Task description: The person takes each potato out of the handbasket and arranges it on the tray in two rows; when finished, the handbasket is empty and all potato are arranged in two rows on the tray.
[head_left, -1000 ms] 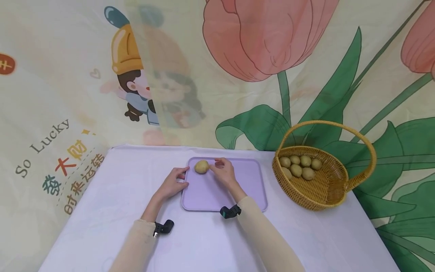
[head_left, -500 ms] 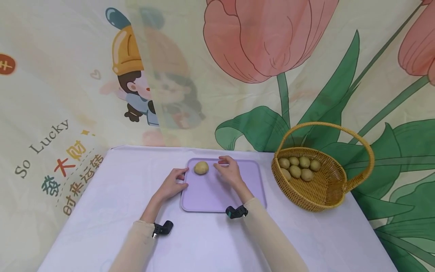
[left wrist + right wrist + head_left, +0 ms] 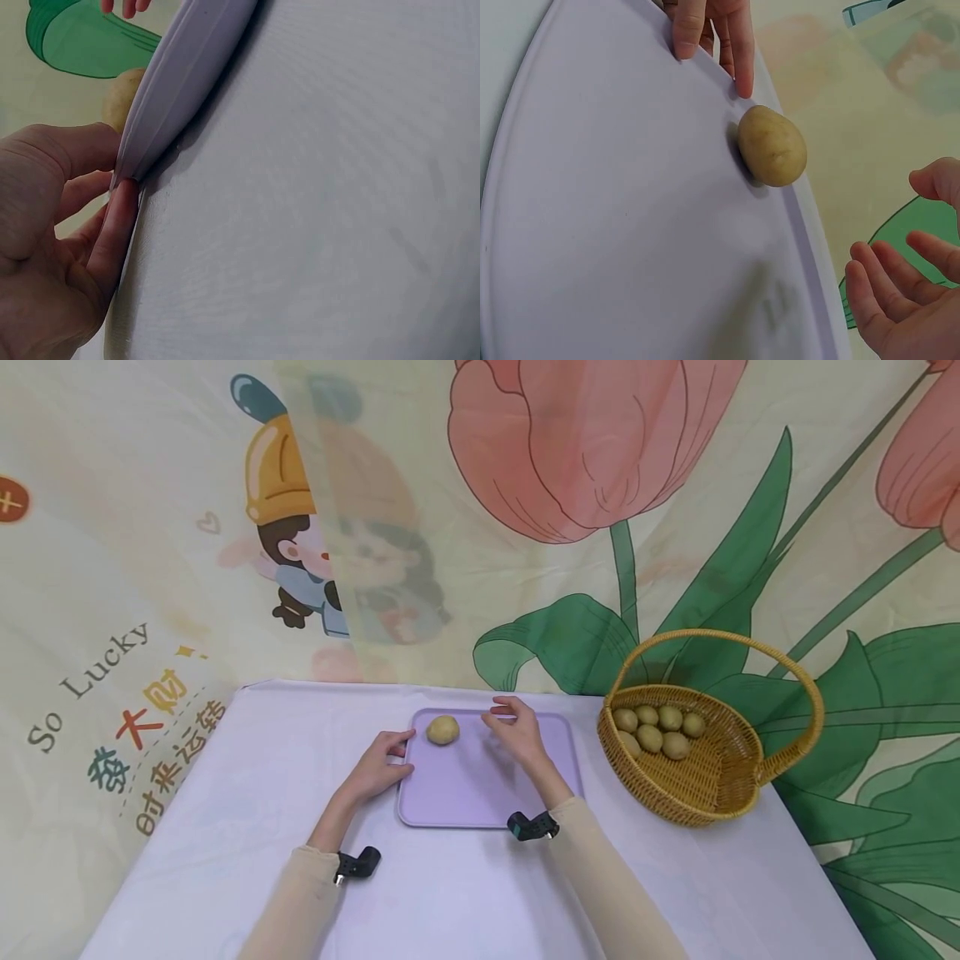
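Note:
A single potato [image 3: 442, 730] lies in the upper left corner of the lilac tray [image 3: 457, 793]. My left hand [image 3: 378, 768] grips the tray's left rim; in the left wrist view this hand [image 3: 45, 247] has its fingertips on the rim's edge. My right hand [image 3: 517, 731] hovers over the tray's upper part, right of the potato, fingers loosely bent and holding nothing. The right wrist view shows that hand [image 3: 915, 292] apart from the potato [image 3: 772, 146], with its fingers spread.
To the right of the tray stands a wicker basket [image 3: 708, 777] with a tall arched handle and several potatoes [image 3: 676, 745] in its left part. White cloth [image 3: 435, 893] covers the table, and a printed curtain [image 3: 540, 610] hangs behind it.
My right hand has drawn away from the potato, to the right and slightly up. My left hand has stayed at the tray's left rim, and the potato lies in the same corner.

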`<state>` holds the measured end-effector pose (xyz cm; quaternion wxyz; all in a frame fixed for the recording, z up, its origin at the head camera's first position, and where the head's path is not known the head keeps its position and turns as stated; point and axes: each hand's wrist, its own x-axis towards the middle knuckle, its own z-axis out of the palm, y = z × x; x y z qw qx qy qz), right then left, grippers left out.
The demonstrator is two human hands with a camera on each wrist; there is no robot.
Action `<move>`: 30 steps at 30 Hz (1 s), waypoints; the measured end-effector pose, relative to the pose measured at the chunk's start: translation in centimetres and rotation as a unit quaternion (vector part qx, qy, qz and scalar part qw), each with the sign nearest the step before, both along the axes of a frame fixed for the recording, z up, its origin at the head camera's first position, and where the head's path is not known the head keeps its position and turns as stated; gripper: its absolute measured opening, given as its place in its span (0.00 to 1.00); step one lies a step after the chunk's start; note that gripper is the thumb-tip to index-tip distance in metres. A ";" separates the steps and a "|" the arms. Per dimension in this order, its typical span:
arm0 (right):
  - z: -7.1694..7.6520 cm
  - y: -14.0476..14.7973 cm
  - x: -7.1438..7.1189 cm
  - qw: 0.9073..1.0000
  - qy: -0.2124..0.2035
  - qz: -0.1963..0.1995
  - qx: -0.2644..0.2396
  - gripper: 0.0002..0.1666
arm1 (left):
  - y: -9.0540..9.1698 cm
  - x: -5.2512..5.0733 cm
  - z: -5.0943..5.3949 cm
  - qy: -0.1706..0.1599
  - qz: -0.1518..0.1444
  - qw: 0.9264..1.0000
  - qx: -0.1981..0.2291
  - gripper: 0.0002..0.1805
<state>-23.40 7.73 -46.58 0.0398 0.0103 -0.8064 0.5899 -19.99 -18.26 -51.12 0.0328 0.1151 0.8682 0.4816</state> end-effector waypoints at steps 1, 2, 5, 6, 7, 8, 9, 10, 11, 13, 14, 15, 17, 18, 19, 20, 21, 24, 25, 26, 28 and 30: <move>0.0 0.1 0.0 1.000 0.001 -0.001 -0.001 0.23 | 0.0 0.0 0.0 0.000 -0.001 1.000 0.000 0.34; 0.0 0.2 0.0 1.000 0.003 -0.002 -0.002 0.23 | 0.0 0.0 0.0 0.000 -0.001 1.000 0.001 0.34; 0.1 0.6 0.1 1.000 0.003 -0.007 -0.005 0.23 | 0.0 0.0 0.1 -0.003 -0.001 1.000 0.001 0.34; 0.1 0.8 0.1 1.000 0.002 -0.008 -0.006 0.23 | 0.0 0.0 0.1 -0.004 0.000 1.000 0.002 0.34; 0.2 0.9 0.1 1.000 0.002 -0.010 -0.006 0.23 | 0.0 0.0 0.1 -0.005 0.000 1.000 0.001 0.34; 0.2 1.1 0.1 1.000 0.002 -0.012 -0.006 0.23 | 0.0 0.0 0.1 -0.006 0.000 1.000 0.001 0.34; 0.2 1.2 0.1 1.000 0.002 -0.014 -0.006 0.23 | 0.0 0.0 0.1 -0.007 0.000 1.000 0.000 0.34; 0.2 1.4 0.1 1.000 0.001 -0.015 -0.009 0.23 | -0.1 0.0 0.1 -0.007 0.001 1.000 0.000 0.34; 0.2 1.5 0.1 1.000 0.001 -0.017 -0.010 0.23 | -0.1 0.0 0.1 -0.008 0.001 1.000 0.000 0.34; 0.2 1.8 0.1 1.000 0.001 -0.018 -0.012 0.23 | -0.1 0.0 0.1 -0.010 0.002 1.000 0.000 0.34; 0.3 1.9 0.1 1.000 0.001 -0.019 -0.013 0.23 | -0.1 0.0 0.1 -0.010 0.003 1.000 0.001 0.34; 0.3 2.1 0.1 1.000 0.002 -0.019 -0.014 0.23 | -0.1 0.0 0.1 -0.010 0.002 1.000 0.000 0.34; 0.4 2.4 0.2 1.000 0.001 -0.021 -0.011 0.23 | -0.1 0.0 0.1 -0.011 0.003 1.000 0.000 0.35; 0.4 2.5 0.2 1.000 0.001 -0.022 -0.010 0.23 | -0.1 0.0 0.1 -0.012 0.003 1.000 -0.001 0.35; 0.4 2.7 0.2 1.000 0.002 -0.024 -0.008 0.23 | -0.1 0.0 0.1 -0.012 0.004 1.000 -0.001 0.35; 0.5 2.9 0.2 1.000 0.003 -0.025 -0.007 0.23 | -0.1 0.0 0.1 -0.012 0.004 1.000 -0.002 0.35; 0.5 3.1 0.2 1.000 0.005 -0.025 -0.009 0.23 | -0.1 0.0 0.1 -0.012 0.003 1.000 -0.002 0.35; 0.7 3.7 0.2 1.000 0.012 -0.027 -0.012 0.23 | -0.1 -0.1 0.1 -0.012 0.003 1.000 0.000 0.34; 0.8 3.9 0.2 0.999 0.014 -0.027 -0.012 0.23 | -0.1 -0.1 0.1 -0.012 0.002 1.000 0.001 0.35; 0.9 4.1 0.3 0.999 0.015 -0.027 -0.014 0.23 | -0.1 -0.1 0.0 -0.011 0.001 1.000 0.002 0.35; 1.1 4.6 0.4 0.999 0.018 -0.027 -0.012 0.23 | -0.1 -0.1 0.0 -0.009 0.000 1.000 0.004 0.35; 1.3 5.1 0.5 0.999 0.018 -0.029 -0.006 0.23 | -0.1 -0.1 0.0 -0.007 -0.002 1.000 0.003 0.35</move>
